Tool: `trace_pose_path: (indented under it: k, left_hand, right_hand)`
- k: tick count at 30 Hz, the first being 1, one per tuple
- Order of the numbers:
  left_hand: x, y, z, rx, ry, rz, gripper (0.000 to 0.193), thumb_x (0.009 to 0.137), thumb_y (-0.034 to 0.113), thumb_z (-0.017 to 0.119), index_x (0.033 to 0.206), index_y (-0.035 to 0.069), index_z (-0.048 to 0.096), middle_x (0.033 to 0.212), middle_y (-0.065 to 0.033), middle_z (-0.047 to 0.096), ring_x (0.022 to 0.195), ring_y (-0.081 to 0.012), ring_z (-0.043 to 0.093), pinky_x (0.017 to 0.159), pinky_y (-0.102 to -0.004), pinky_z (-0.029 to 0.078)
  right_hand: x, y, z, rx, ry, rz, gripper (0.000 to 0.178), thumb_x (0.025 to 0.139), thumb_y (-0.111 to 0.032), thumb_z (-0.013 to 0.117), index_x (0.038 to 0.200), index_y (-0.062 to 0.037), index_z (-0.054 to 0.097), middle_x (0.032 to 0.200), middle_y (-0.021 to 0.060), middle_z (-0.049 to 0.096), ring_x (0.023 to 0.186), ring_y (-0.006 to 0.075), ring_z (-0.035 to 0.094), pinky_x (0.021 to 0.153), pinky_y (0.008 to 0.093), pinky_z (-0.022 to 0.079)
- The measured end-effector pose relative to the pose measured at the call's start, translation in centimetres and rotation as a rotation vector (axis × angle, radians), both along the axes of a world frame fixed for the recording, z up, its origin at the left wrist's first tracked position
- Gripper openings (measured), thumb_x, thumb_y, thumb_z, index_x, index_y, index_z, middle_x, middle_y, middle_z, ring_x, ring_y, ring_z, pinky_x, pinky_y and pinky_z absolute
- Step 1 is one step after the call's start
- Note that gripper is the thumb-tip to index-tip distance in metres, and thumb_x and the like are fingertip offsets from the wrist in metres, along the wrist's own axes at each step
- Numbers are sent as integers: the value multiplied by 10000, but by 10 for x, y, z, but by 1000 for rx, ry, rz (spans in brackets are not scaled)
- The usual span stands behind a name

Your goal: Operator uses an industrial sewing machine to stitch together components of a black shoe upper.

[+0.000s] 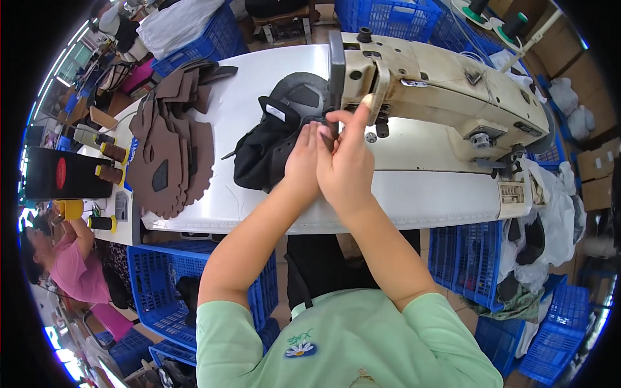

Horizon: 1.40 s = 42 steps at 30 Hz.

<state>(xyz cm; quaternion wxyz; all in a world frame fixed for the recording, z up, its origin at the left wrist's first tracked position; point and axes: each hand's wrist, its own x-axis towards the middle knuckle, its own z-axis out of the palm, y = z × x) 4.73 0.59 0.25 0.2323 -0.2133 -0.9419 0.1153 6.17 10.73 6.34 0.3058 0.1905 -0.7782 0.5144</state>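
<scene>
A black sewn fabric piece (pixel 259 155), which looks like a shoe upper with a white label, lies bunched on the white sewing table (pixel 259 210). My left hand (pixel 303 160) presses its right side close to the needle area, fingers together on the cloth. Beside it, my right hand (pixel 348 165) has its index finger stretched up against the front of the cream sewing machine (pixel 433 77). Its thumb and other fingers are bent apart near the left fingertips. A dark grey curved part (pixel 301 90) lies behind the cloth. The needle is hidden by my hands and the machine head.
Stacked brown cut pieces (pixel 162 155) lie on the table's left. Thread cones (pixel 111 174) stand beyond them. A blue crate (pixel 168 278) stands below the left edge, another blue crate (pixel 462 258) below the right. A person in pink (pixel 77 271) works at far left.
</scene>
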Motion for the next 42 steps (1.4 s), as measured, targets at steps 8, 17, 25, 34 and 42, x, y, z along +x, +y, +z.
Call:
trace_pose_path:
  k: [8, 17, 25, 34, 42]
  left_hand:
    - [2, -5, -1, -71, -60, 10, 454, 887, 207, 518, 1245, -66, 580, 1274, -247, 602, 1268, -376, 539, 1138, -456, 345]
    - [52, -73, 17, -78, -197, 177, 609, 796, 172, 594, 1357, -54, 518, 1426, -221, 524, 1377, -316, 457, 1191, -435, 276]
    - [80, -92, 21, -47, -79, 83, 698, 701, 161, 662, 1357, -35, 525, 1426, -193, 526, 1377, -300, 452, 1187, -428, 296]
    - [82, -90, 18, -40, -65, 97, 697, 706, 174, 643, 1360, -38, 524, 1426, -190, 528, 1376, -295, 456, 1190, -430, 290]
    - [79, -90, 19, -32, -56, 87, 682, 709, 172, 638, 1350, -35, 533, 1417, -185, 537, 1361, -294, 472, 1181, -428, 304]
  right_hand:
    - [-14, 13, -16, -525, -76, 313, 253, 971, -32, 569, 1201, -5, 467, 918, 72, 636, 693, 67, 523, 640, 213, 449]
    - [2, 73, -7, -42, -263, 306, 264, 921, -134, 676, 1145, -15, 601, 784, 44, 631, 663, 89, 570, 619, 230, 449]
    - [-8, 48, -32, 685, -249, 317, 404, 815, -21, 593, 1218, -54, 599, 1010, 122, 655, 911, 314, 661, 767, 424, 534]
    - [-2, 19, -46, 767, -152, 243, 444, 814, 17, 568, 1237, -102, 631, 855, 94, 573, 780, 305, 633, 652, 426, 510]
    - [-7, 14, -52, 769, -119, 254, 385, 855, -45, 540, 1228, -89, 622, 839, 82, 597, 737, 273, 652, 620, 415, 516]
